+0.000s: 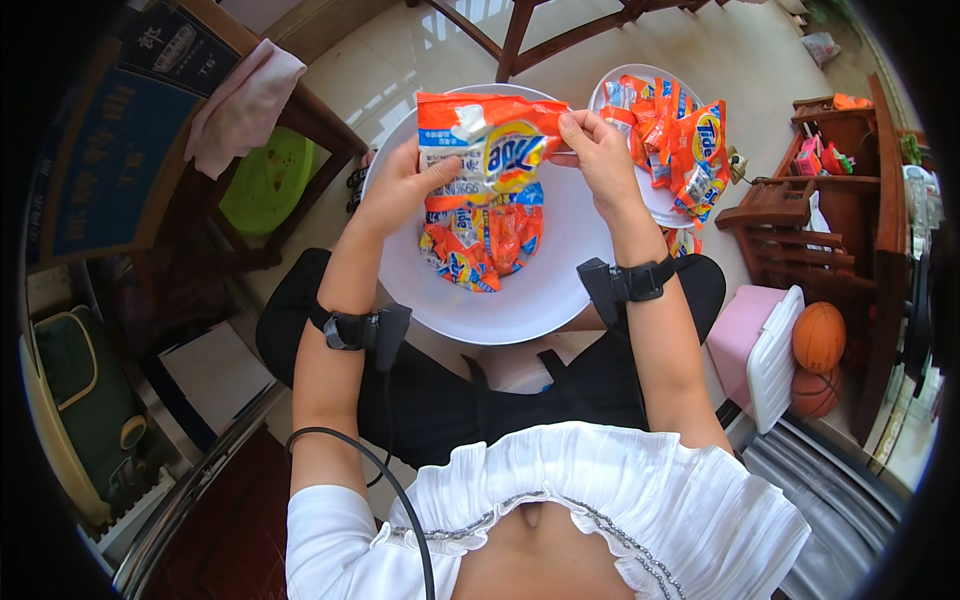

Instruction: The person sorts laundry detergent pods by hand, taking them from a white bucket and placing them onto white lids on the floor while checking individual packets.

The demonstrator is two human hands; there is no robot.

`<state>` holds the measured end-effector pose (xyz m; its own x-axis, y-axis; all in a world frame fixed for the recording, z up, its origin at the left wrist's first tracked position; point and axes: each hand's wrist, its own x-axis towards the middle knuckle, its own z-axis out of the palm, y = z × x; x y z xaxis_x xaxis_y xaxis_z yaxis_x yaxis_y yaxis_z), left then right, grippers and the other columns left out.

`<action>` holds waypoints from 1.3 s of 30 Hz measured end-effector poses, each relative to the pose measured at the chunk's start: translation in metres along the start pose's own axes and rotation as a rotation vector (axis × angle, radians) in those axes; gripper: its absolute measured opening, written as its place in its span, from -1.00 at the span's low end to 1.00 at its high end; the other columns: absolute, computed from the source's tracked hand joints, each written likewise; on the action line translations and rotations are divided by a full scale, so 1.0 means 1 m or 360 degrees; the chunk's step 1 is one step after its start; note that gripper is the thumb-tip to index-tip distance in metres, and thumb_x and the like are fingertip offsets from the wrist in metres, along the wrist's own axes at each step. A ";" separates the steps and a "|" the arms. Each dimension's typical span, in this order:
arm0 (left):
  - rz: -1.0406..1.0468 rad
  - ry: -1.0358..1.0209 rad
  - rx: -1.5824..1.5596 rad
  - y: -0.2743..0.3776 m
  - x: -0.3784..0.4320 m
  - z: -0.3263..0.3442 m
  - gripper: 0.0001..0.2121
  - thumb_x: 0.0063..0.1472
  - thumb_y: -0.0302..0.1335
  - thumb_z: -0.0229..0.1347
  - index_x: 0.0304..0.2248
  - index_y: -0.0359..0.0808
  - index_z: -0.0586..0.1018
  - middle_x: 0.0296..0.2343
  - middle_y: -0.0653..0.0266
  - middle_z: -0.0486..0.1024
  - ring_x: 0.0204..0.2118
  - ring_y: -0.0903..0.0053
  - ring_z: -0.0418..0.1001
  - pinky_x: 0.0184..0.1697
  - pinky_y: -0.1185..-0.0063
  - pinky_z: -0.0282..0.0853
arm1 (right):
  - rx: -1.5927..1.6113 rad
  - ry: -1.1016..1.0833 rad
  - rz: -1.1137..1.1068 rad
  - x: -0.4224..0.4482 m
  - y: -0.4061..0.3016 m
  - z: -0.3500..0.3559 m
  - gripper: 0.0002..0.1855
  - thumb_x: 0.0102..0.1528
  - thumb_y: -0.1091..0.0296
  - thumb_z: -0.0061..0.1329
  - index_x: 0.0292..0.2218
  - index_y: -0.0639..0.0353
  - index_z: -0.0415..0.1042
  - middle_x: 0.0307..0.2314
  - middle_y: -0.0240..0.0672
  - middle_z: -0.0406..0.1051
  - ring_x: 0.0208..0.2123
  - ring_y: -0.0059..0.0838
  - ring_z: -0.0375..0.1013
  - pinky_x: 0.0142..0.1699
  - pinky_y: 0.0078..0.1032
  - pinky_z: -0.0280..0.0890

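An orange Tide detergent bag [487, 146] is held up between both hands above a large white plastic tub [495, 315]. My left hand [409, 187] grips its left side, thumb across the front. At the upper right corner, my right hand [596, 146] pinches the bag between thumb and fingers. The printed lettering faces upside down to me. Inside the tub lie several similar detergent packets [480, 247], partly hidden behind the held bag. Beyond my right hand, a smaller white basin [660, 202] is heaped with more orange packets [667, 127].
A wooden rack [810, 217] holding small toys stands at right, near a pink storage box [739, 345] with a white lid and two basketballs [819, 337]. At left are a cardboard box [120, 165], a pink cloth [244, 105] and a green basin [262, 187]. A black cable [390, 480] crosses my left arm.
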<state>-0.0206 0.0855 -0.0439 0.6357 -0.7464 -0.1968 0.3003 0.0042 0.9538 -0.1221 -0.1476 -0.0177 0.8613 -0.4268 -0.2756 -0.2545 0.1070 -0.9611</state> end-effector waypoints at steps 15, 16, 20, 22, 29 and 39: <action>-0.0098 0.0526 0.0478 -0.002 0.007 -0.008 -0.76 0.12 -0.47 0.11 -0.22 -0.40 0.50 -0.34 0.16 0.56 -0.31 0.52 0.54 -0.25 0.58 0.41 | 0.0470 0.0000 0.0520 -0.045 0.056 0.028 -0.19 0.05 0.11 0.06 0.12 0.38 -0.03 -0.04 -0.07 0.22 0.06 -0.30 0.20 0.10 -0.37 0.17; -0.0037 0.0546 0.0545 -0.002 0.007 -0.007 -0.76 0.15 -0.46 0.10 -0.21 -0.40 0.49 -0.32 0.17 0.55 -0.32 0.54 0.53 -0.26 0.61 0.42 | 0.0564 0.0006 0.0567 -0.044 0.056 0.028 -0.21 0.05 0.10 0.07 0.11 0.38 -0.01 -0.05 -0.08 0.23 0.04 -0.30 0.22 0.10 -0.37 0.17; -0.0020 0.0483 -0.0050 0.003 0.008 0.006 -0.74 0.17 -0.45 0.11 -0.18 -0.40 0.45 -0.30 0.21 0.53 -0.30 0.56 0.51 -0.25 0.64 0.41 | 0.0900 -0.0260 0.0807 -0.046 0.055 0.038 -0.32 0.04 0.05 0.08 0.04 0.29 0.16 -0.10 -0.12 0.29 -0.01 -0.30 0.27 0.09 -0.33 0.19; 0.0099 0.0417 0.0000 -0.002 0.007 0.016 -0.71 0.15 -0.44 0.13 -0.17 -0.40 0.44 -0.31 0.24 0.52 -0.27 0.61 0.48 -0.22 0.64 0.39 | 0.1128 -0.0398 0.0798 -0.051 0.047 0.050 -0.41 0.03 -0.01 0.08 -0.03 0.17 0.27 -0.13 -0.20 0.31 -0.04 -0.33 0.27 0.05 -0.31 0.17; 0.0046 0.0000 -0.0037 0.000 0.003 0.016 -0.51 0.08 -0.33 0.21 -0.04 -0.35 0.37 -0.19 0.25 0.46 -0.10 0.53 0.40 -0.09 0.53 0.32 | 0.1346 -0.0297 0.0452 -0.045 0.037 0.049 -0.62 0.03 0.28 0.09 -0.10 0.06 0.36 -0.24 -0.42 0.43 -0.18 -0.54 0.40 -0.10 -0.41 0.28; -0.0437 0.0059 -0.0209 -0.003 0.011 0.017 -0.45 0.16 -0.12 0.08 -0.02 -0.39 0.34 -0.20 0.20 0.47 -0.20 0.61 0.47 -0.21 0.65 0.40 | 0.0420 -0.0531 0.0451 -0.043 0.011 0.007 -0.56 -0.01 0.32 0.13 -0.13 0.30 0.34 -0.25 -0.26 0.46 -0.24 -0.51 0.46 -0.11 -0.53 0.36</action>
<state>-0.0268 0.0658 -0.0447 0.5426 -0.7069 -0.4537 0.5521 -0.1069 0.8269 -0.1590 -0.1218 -0.0167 0.8789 -0.0428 -0.4750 -0.4159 0.4187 -0.8073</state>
